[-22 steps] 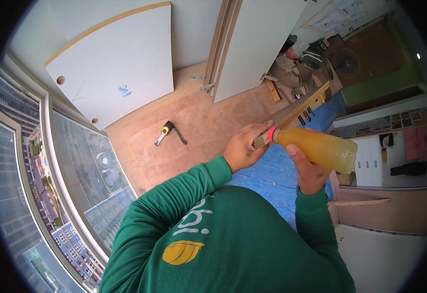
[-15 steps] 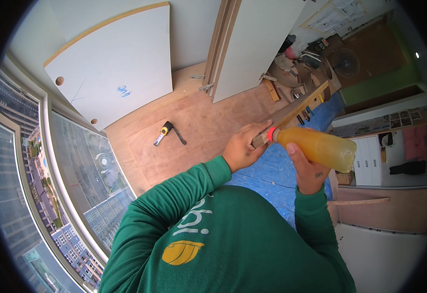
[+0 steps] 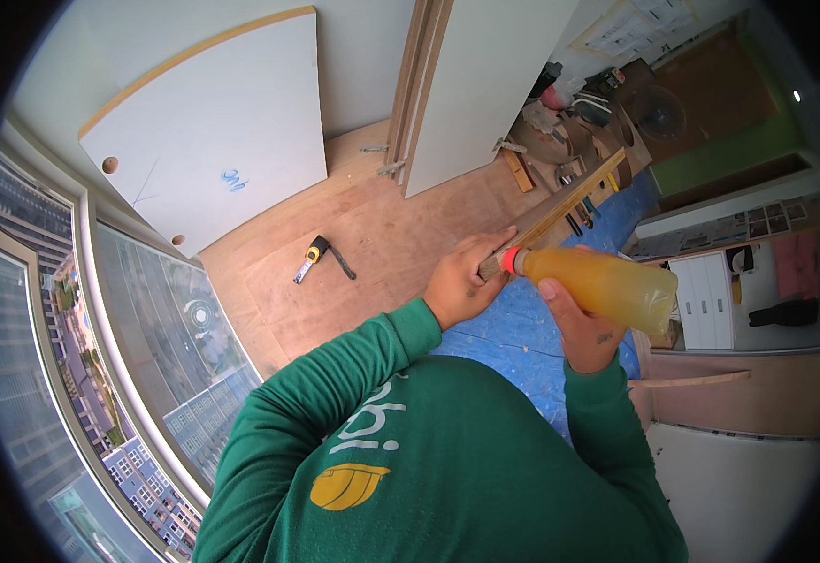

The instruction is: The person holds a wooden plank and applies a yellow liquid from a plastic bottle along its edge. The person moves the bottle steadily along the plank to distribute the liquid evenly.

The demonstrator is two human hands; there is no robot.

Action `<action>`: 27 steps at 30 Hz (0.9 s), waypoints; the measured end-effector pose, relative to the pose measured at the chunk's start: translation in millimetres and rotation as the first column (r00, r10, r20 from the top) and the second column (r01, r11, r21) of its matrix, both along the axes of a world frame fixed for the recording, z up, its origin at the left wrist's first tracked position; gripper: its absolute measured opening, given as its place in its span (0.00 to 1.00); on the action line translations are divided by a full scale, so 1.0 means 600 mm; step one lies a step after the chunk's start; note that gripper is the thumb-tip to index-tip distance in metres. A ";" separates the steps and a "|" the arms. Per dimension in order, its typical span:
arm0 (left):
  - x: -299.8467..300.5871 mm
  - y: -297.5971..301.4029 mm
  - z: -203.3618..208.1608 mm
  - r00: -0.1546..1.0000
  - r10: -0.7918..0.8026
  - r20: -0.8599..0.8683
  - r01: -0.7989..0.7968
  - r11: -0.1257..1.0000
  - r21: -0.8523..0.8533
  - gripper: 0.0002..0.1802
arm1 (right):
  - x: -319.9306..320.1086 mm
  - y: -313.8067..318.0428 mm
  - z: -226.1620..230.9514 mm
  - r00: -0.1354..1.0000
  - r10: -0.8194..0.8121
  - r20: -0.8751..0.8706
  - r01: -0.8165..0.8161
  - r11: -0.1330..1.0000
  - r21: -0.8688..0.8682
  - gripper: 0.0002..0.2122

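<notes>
My right hand (image 3: 586, 322) is wrapped round a clear plastic bottle (image 3: 607, 289) of yellowish liquid. The bottle is tilted, its red cap end pointing left at the near end of a long wooden board (image 3: 560, 216). Between cap and wood I cannot see whether there is a gap. My left hand (image 3: 467, 280) grips that near end of the board, thumb on the near side and fingers over the top. From there the board runs away to the upper right.
A tape measure (image 3: 314, 253) and a dark strip lie on the wooden floor (image 3: 269, 310). White panels (image 3: 231, 122) lean against the wall. Blue sheeting (image 3: 513, 338) covers the floor beneath my hands. Tools and clutter (image 3: 560, 122) sit at the far right; windows line the left.
The bottle and both hands have shifted very slightly left in the picture, along with the whole view. Both grips stay the same.
</notes>
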State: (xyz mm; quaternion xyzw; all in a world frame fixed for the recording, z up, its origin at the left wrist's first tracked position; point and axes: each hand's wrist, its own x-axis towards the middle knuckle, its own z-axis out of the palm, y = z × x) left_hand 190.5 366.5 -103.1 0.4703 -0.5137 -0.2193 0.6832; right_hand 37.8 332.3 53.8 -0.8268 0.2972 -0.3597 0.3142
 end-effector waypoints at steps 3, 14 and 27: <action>0.000 0.001 0.001 1.000 0.015 0.008 -0.015 1.000 0.003 0.36 | -0.003 -0.006 -0.002 0.999 0.024 -0.031 -0.026 0.997 -0.076 0.15; 0.000 0.000 0.002 1.000 0.009 0.002 -0.009 1.000 0.019 0.36 | 0.008 0.001 0.003 0.998 0.001 0.063 0.000 1.000 -0.030 0.13; -0.003 0.000 0.005 1.000 0.026 -0.012 -0.025 1.000 0.019 0.35 | 0.022 -0.015 0.017 0.996 -0.012 0.090 0.007 0.999 0.053 0.11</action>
